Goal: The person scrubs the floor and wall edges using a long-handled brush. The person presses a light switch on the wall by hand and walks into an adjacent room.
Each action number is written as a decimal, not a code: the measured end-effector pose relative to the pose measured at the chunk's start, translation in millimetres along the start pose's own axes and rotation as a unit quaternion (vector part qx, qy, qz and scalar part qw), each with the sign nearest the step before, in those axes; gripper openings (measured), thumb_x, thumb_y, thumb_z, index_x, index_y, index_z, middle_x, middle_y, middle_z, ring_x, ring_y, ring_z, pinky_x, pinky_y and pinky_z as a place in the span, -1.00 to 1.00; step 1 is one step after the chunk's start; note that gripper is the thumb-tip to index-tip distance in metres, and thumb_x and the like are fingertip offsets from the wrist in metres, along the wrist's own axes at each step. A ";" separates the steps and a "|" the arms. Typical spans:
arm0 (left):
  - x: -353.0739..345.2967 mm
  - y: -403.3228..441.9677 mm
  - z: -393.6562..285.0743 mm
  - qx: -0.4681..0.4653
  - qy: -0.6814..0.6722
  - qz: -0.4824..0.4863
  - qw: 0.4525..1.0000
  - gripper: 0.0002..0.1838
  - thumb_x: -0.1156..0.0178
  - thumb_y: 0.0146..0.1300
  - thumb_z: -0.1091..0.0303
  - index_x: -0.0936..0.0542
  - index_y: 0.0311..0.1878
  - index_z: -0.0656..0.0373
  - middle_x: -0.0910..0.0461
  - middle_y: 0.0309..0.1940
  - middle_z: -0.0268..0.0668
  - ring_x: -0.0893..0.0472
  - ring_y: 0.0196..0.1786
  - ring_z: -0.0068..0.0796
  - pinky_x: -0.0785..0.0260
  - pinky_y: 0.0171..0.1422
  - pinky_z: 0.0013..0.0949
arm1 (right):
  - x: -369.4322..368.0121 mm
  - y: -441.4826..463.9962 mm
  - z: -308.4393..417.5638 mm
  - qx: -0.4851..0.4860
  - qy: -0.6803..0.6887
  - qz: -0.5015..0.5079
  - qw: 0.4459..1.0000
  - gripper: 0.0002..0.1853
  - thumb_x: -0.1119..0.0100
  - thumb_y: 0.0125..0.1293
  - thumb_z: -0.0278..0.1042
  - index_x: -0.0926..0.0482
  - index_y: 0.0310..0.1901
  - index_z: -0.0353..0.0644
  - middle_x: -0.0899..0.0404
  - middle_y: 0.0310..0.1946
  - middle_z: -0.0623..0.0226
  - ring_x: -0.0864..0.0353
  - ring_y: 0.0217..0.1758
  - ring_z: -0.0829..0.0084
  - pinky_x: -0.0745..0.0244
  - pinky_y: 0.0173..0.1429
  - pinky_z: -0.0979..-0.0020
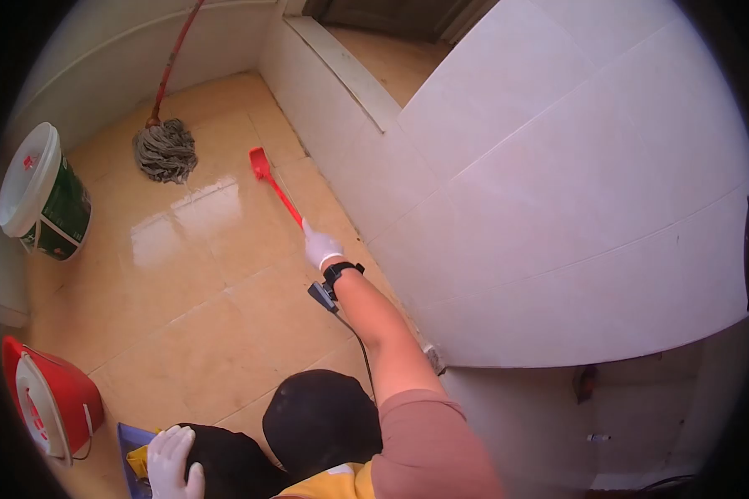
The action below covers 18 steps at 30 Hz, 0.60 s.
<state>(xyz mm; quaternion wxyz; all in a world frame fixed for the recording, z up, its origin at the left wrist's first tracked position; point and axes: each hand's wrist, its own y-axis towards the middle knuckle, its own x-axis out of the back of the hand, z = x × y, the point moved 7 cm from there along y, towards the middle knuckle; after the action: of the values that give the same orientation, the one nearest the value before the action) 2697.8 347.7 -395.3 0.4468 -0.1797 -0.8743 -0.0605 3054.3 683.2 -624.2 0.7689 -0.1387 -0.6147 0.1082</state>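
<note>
My right hand (321, 246), in a white glove, is closed round the handle end of a red long-handled brush (283, 195). The brush head lies at the tiled floor, near the foot of the wall. A black strap with a small cabled device (323, 297) is round my right wrist. At the bottom left my left hand (171, 461), also gloved, rests against my dark-clothed knee with its fingers stretched out, beside a yellow cloth (138, 461) and a blue object (133, 436).
A grey string mop (166, 150) with a red handle stands on the floor at the back. At the left are a white and green bucket (65, 208) and a red bucket (73, 399). A white tiled wall (558, 183) bounds the right side.
</note>
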 end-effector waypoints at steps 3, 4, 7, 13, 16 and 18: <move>-4.2 1.6 10.9 0.065 -0.057 -0.044 0.995 -0.58 -0.04 0.06 0.36 -0.47 0.03 0.26 -0.47 0.01 -0.05 -0.39 0.13 -0.04 -0.14 0.28 -0.13 | 6.7 5.0 -54.2 -0.035 -0.047 -0.060 0.996 -0.44 0.32 0.32 -0.35 0.05 0.37 0.00 -0.55 -0.14 -0.04 -0.57 -0.12 0.03 -0.43 -0.05 0.07; -5.0 4.9 9.3 0.057 -0.050 -0.056 0.996 -0.65 0.01 0.14 0.33 -0.50 -0.02 0.26 -0.47 -0.01 -0.04 -0.40 0.11 -0.04 -0.15 0.27 -0.14 | 8.9 -3.9 -83.9 -0.071 -0.033 -0.083 0.993 -0.44 0.32 0.32 -0.34 0.06 0.37 -0.01 -0.55 -0.15 -0.03 -0.57 -0.13 0.04 -0.44 -0.06 0.07; -5.3 15.0 15.1 0.012 -0.020 -0.055 0.998 -0.49 0.02 0.28 -0.03 -0.50 0.07 0.21 -0.51 0.00 -0.13 -0.48 0.06 -0.23 -0.23 0.24 -0.39 | -4.5 -90.3 -182.2 -0.066 -0.090 -0.045 0.993 -0.38 0.28 0.28 -0.43 0.12 0.37 0.02 -0.54 -0.24 -0.11 -0.56 -0.21 -0.03 -0.43 -0.12 0.08; -24.1 30.3 23.0 0.048 -0.101 -0.110 0.988 -0.68 0.11 0.28 0.29 -0.52 -0.06 0.26 -0.48 -0.01 -0.06 -0.41 0.12 -0.11 -0.14 0.28 -0.18 | -25.3 -441.4 -279.7 -0.232 -0.137 0.174 0.947 -0.29 0.21 0.21 -0.45 0.16 0.40 0.11 -0.56 -0.44 -0.01 -0.58 -0.42 0.04 -0.43 -0.32 0.06; -43.2 47.8 17.9 0.078 -0.118 -0.060 0.988 -0.68 0.12 0.28 0.31 -0.52 -0.05 0.26 -0.49 -0.02 -0.08 -0.41 0.12 -0.11 -0.14 0.27 -0.18 | -18.3 -444.8 -272.8 -0.230 -0.127 0.173 0.949 -0.28 0.22 0.20 -0.49 0.17 0.39 0.10 -0.57 -0.43 -0.02 -0.58 -0.42 0.02 -0.44 -0.30 0.06; -55.3 59.1 7.9 0.040 -0.111 -0.026 0.993 -0.69 0.11 0.27 0.32 -0.52 -0.05 0.25 -0.49 -0.02 -0.08 -0.41 0.11 -0.10 -0.15 0.27 -0.19 | -13.2 -383.2 -277.5 -0.178 -0.144 0.121 0.966 -0.26 0.22 0.18 -0.53 0.18 0.39 0.09 -0.56 -0.41 -0.03 -0.58 -0.39 0.03 -0.44 -0.27 0.07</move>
<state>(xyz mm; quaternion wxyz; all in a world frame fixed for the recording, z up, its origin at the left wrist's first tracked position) 2743.3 390.3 -447.6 0.3524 -0.1440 -0.9246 -0.0167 3320.5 296.9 -560.7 0.6164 -0.3297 -0.7067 0.1086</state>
